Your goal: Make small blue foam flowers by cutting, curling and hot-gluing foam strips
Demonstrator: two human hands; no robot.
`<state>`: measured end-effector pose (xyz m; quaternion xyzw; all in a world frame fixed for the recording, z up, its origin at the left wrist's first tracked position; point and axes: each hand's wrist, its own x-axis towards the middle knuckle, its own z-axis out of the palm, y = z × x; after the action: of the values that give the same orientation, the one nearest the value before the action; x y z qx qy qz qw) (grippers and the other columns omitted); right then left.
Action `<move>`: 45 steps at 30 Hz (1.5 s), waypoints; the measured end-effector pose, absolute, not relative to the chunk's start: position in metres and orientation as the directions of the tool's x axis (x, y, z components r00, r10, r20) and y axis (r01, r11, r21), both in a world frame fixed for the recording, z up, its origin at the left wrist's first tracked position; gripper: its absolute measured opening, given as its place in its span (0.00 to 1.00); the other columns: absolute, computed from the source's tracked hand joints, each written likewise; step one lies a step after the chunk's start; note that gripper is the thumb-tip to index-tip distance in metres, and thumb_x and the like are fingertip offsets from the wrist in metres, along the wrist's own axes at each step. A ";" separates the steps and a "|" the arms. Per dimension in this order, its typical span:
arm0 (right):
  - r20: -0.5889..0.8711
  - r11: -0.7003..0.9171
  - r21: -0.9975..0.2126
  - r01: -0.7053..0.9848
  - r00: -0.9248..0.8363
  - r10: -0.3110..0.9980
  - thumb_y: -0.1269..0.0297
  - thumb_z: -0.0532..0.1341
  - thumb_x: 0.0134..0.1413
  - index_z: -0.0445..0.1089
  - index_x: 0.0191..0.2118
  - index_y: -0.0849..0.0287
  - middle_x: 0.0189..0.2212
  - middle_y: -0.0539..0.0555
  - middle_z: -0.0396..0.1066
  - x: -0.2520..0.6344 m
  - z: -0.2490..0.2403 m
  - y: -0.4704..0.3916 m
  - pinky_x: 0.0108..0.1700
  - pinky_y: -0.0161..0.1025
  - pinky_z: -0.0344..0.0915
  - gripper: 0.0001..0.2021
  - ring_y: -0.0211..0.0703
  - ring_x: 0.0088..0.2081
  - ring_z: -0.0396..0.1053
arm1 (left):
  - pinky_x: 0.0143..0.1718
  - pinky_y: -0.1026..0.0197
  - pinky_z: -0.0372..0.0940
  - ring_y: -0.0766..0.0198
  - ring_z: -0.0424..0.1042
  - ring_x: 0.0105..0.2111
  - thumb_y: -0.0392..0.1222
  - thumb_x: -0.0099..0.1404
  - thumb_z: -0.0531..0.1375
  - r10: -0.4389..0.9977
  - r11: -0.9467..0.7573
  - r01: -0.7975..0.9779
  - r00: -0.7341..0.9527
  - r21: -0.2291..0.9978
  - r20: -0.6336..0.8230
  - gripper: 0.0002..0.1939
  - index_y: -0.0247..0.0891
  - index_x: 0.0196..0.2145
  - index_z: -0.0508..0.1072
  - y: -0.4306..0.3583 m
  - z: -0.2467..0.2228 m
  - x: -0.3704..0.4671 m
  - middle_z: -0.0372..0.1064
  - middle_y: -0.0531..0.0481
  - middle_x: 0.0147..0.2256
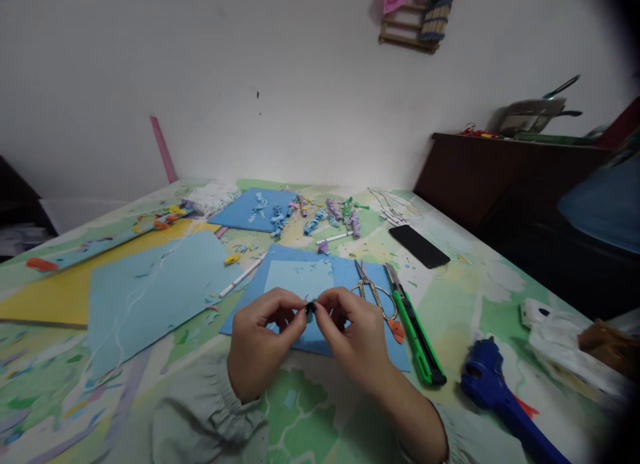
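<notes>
My left hand (267,341) and my right hand (355,334) meet fingertip to fingertip above the blue foam sheets, both pinching a tiny dark and light-blue piece (311,309). Its exact shape is too small to tell. Beneath them, a light blue square (290,277) lies on a darker blue sheet (345,267). Scissors with gold handles (373,287) rest just beyond my right hand, beside an orange scrap (397,331). A green utility knife (415,331) lies to their right.
A blue glue gun (493,384) and a plastic bag (565,351) are at the right, a black phone (419,245) behind. Small foam figures (315,221) stand at the back. Large light blue (160,291) and yellow (45,291) sheets cover the left, with scattered scraps.
</notes>
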<state>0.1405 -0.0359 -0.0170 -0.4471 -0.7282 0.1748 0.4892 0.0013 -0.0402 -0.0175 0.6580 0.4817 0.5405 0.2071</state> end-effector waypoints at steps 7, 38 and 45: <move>0.540 0.534 -0.705 0.468 -0.134 0.831 0.70 0.56 0.52 0.64 0.29 0.59 0.22 0.46 0.65 0.140 -0.018 -0.037 0.24 0.30 0.54 0.03 0.30 0.21 0.60 | 0.23 0.69 0.63 0.71 0.67 0.23 0.32 0.54 0.59 0.842 -0.485 0.424 -0.010 0.765 0.539 0.03 0.36 0.26 0.72 -0.040 -0.019 0.000 0.70 0.54 0.25; 0.233 0.235 -0.972 -0.009 -0.175 0.957 0.65 0.57 0.52 0.63 0.30 0.60 0.21 0.45 0.61 0.142 -0.015 -0.029 0.18 0.29 0.56 0.04 0.29 0.17 0.59 | 0.18 0.69 0.62 0.69 0.68 0.18 0.37 0.54 0.60 0.945 -0.326 0.198 0.053 0.925 0.322 0.05 0.35 0.28 0.75 -0.038 -0.008 0.000 0.71 0.51 0.22; 0.238 0.238 -0.971 -0.021 -0.198 0.951 0.64 0.57 0.53 0.63 0.30 0.60 0.21 0.46 0.61 0.141 -0.014 -0.032 0.19 0.29 0.57 0.05 0.29 0.17 0.60 | 0.18 0.69 0.62 0.69 0.69 0.18 0.37 0.53 0.61 0.943 -0.330 0.217 0.034 0.919 0.330 0.03 0.35 0.27 0.74 -0.038 -0.009 0.000 0.71 0.51 0.22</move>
<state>0.1411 -0.0316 -0.0144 -0.3843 -0.6049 0.4828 0.5032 -0.0001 -0.0382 -0.0092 0.6286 0.4616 0.5194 0.3494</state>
